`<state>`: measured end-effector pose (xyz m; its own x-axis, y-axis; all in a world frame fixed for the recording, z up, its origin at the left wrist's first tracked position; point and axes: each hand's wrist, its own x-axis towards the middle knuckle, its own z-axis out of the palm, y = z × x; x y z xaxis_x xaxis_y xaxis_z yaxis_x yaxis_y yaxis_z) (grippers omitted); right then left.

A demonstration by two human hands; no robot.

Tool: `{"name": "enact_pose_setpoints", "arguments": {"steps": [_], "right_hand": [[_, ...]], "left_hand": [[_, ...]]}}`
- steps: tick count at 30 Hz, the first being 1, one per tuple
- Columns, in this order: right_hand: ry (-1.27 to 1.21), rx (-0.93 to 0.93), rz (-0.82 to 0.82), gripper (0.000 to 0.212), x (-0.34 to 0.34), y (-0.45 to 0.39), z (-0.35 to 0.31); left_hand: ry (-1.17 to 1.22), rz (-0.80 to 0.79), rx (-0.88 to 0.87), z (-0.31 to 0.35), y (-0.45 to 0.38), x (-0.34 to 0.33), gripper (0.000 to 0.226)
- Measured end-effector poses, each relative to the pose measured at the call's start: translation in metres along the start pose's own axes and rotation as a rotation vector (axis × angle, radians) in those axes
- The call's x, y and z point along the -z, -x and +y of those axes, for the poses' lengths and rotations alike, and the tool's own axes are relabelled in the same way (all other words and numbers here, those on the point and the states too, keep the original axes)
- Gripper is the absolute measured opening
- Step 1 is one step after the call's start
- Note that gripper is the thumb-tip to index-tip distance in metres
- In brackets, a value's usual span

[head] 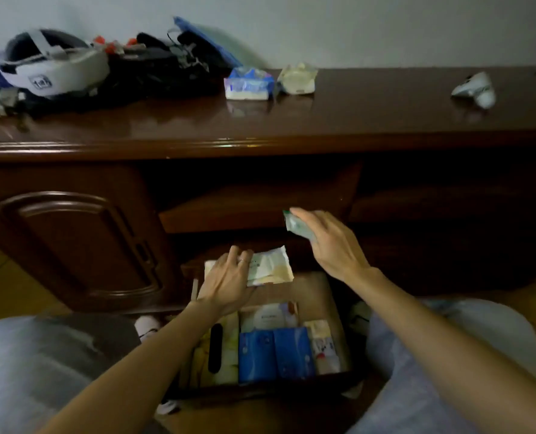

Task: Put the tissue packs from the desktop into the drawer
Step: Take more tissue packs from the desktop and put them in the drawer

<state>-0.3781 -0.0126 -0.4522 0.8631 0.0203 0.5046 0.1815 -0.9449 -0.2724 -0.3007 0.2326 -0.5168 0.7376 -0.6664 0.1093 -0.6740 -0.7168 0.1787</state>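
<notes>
Below the desk an open wooden drawer [329, 296] holds several tissue packs, among them two blue ones [276, 352]. My left hand [226, 283] grips a white and cream tissue pack [271, 267] over the drawer's back part. My right hand [326, 242] holds a small greenish pack [298, 225] higher up, in front of the desk's dark opening. On the desktop [370, 111] lie a blue and white tissue pack [249, 84] and a pale yellowish pack [296, 79] side by side.
A white and dark helmet [50, 67] and a heap of black bags and cables [163, 70] fill the desktop's left. A crumpled white object [476, 89] lies at the right. A cabinet door [78, 242] stands left of the drawer. My knees flank the drawer.
</notes>
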Motion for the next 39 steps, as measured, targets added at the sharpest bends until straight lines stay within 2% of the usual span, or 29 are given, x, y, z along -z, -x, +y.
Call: {"name": "enact_pose_setpoints", "arguments": {"steps": [3,5,8,12,16,18,21,22,24,27,31,34,39], "right_hand": [[-0.155,-0.373,-0.427,0.058,-0.053,0.04,0.028],[-0.142,-0.514,-0.601,0.053,-0.087,0.061,0.05],[-0.173,-0.665,-0.708,0.049,-0.127,0.09,0.074],[-0.175,-0.825,-0.72,0.058,-0.158,0.11,0.096],[-0.219,-0.784,-0.702,0.057,-0.17,0.111,0.106],[-0.24,-0.782,-0.708,0.059,-0.171,0.108,0.108],[-0.243,-0.774,-0.711,0.059,-0.173,0.107,0.109],[-0.241,-0.764,-0.713,0.058,-0.174,0.108,0.109],[-0.236,-0.747,-0.715,0.058,-0.177,0.109,0.107],[-0.226,-0.749,-0.703,0.057,-0.182,0.108,0.106],[-0.265,-0.796,-0.684,0.064,-0.187,0.1,0.103],[-0.232,-0.767,-0.749,0.073,-0.197,0.092,0.095],[-0.134,-0.534,-0.822,0.077,-0.222,0.074,0.079]], "left_hand": [[0.08,-0.153,0.149,-0.012,0.01,-0.054,0.08],[0.083,-0.21,0.162,-0.016,0.005,-0.083,0.086],[0.086,-0.229,0.175,-0.021,-0.011,-0.119,0.088],[0.065,-0.28,0.099,-0.026,-0.033,-0.166,0.093],[0.03,-0.395,-0.007,-0.026,-0.058,-0.201,0.109],[0.08,-0.485,0.001,-0.021,-0.067,-0.215,0.112],[0.141,-0.697,0.077,-0.019,-0.077,-0.231,0.089],[0.164,-0.718,0.092,-0.02,-0.08,-0.235,0.081],[0.211,-0.71,0.118,-0.02,-0.086,-0.237,0.074],[0.254,-0.728,0.15,-0.019,-0.084,-0.237,0.074],[0.276,-0.705,0.116,-0.026,-0.079,-0.237,0.072],[0.097,-0.675,0.011,-0.037,-0.07,-0.236,0.081],[-0.072,-0.652,-0.14,-0.042,-0.059,-0.241,0.083]]}}
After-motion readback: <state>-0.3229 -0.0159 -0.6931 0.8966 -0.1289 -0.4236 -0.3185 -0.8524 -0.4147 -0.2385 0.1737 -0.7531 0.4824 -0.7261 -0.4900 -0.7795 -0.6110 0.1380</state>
